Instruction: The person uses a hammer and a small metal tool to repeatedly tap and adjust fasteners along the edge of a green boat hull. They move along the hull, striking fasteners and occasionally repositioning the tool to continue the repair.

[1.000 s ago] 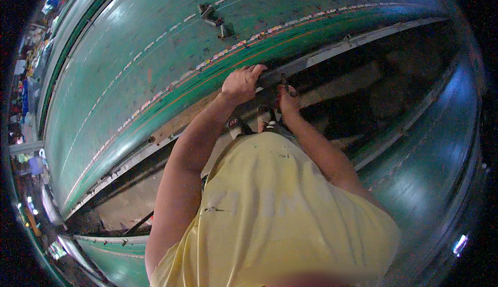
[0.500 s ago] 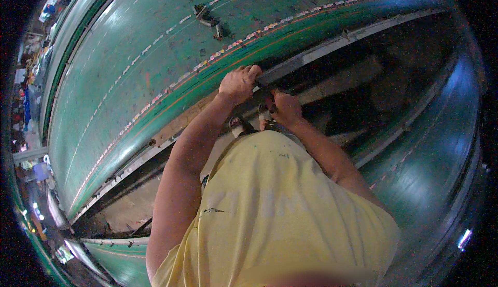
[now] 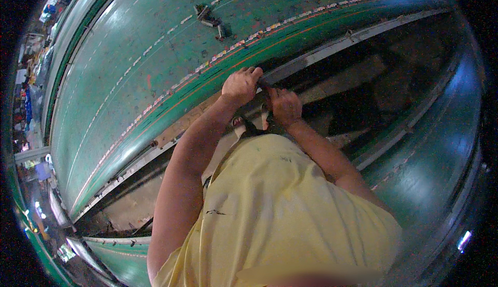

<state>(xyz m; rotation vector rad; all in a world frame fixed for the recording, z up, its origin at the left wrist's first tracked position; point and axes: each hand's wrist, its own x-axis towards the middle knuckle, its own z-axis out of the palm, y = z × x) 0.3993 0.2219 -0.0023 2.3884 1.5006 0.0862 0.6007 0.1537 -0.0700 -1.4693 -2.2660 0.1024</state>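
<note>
Landmark: the grey rail edging the long green surface. Left hand sits on top of the rail, knuckles up, fingers bent over its edge; probably there to steady something or hold a place along the edge. Can't tell if those fingers pinch anything, tips hidden. Right hand is just on the body side of the rail, a bit lower, fingers curled in; whether they close on anything, can't tell. Dark shape lies between the hands, right by the rail, too blurred to name. Hands this near each other suggest both work one spot, left bracing, right doing the finer part. Dark metal piece lies on the surface, well beyond the rail, untouched; maybe parked there to be out of the way. Row of small pale marks runs roughly along the rail on its far side, likely for position. Feet are below the rail on the near side, presumably so both arms reach it.
</note>
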